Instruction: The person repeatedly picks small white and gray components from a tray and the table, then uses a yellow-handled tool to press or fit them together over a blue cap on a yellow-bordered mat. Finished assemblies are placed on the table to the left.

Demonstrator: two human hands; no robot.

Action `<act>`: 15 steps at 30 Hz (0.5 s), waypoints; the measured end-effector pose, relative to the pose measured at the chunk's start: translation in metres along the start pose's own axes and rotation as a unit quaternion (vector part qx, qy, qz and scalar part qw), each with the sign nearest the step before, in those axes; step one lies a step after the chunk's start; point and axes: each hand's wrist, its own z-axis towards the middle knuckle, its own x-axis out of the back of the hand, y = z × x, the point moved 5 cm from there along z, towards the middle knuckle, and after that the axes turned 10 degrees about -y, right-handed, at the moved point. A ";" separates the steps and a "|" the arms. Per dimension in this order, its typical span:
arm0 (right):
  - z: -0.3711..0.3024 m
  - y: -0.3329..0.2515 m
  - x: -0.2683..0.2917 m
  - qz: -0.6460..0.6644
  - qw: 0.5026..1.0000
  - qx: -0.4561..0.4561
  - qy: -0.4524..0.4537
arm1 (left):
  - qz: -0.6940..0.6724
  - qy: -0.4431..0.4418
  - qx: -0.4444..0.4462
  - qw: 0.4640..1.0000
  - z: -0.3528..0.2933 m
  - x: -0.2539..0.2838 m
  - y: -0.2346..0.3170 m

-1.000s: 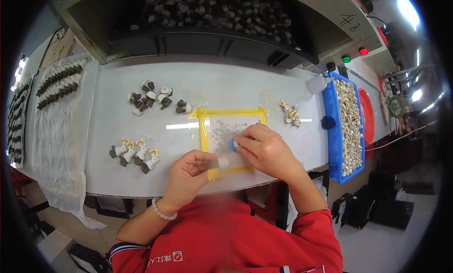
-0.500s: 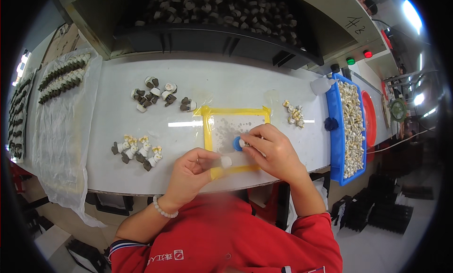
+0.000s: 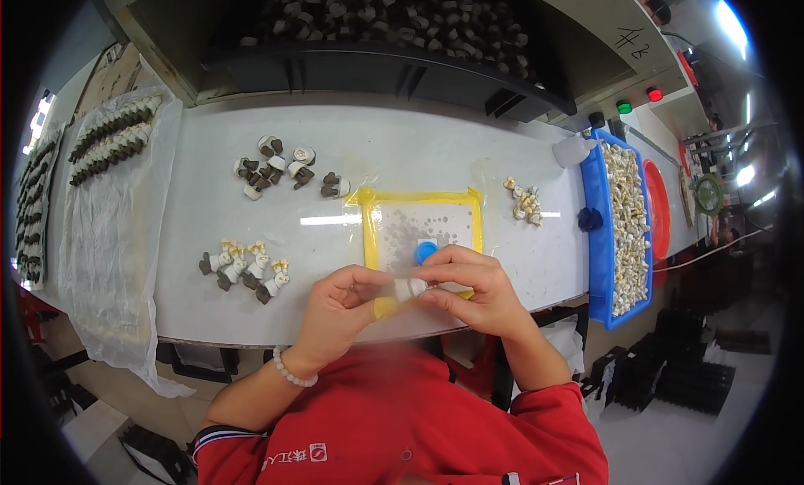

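There were one left hand [image 3: 342, 307], one right hand [image 3: 486, 296], one blue disc [image 3: 425, 251], one taped frame [image 3: 419, 196], four figurines [image 3: 254, 270] near left, two figure rows [image 3: 117, 147] far left, and, right, one white bottle [image 3: 571, 152], blue tray [image 3: 598, 259] and red basin [image 3: 659, 221]; blurred held pieces [image 3: 409, 289] were uncountable.

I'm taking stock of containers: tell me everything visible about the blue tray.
The blue tray, plastic-looking, is long, rectangular and raised-walled, filled with small white-and-gold pieces. It lies upright at the bench's right end, running front to back. A whitish bottle and dark bunched item show at its left wall.
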 end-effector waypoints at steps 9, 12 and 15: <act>-0.004 0.001 -0.009 -0.003 1.000 0.003 -0.007 | 0.027 -0.014 0.025 0.999 -0.003 0.001 -0.004; -0.005 0.000 -0.009 -0.012 1.000 0.000 -0.010 | 0.059 -0.018 0.018 0.998 -0.002 0.000 0.000; -0.007 0.000 -0.011 -0.013 1.000 0.010 -0.016 | 0.024 -0.031 0.009 0.999 -0.003 -0.007 0.004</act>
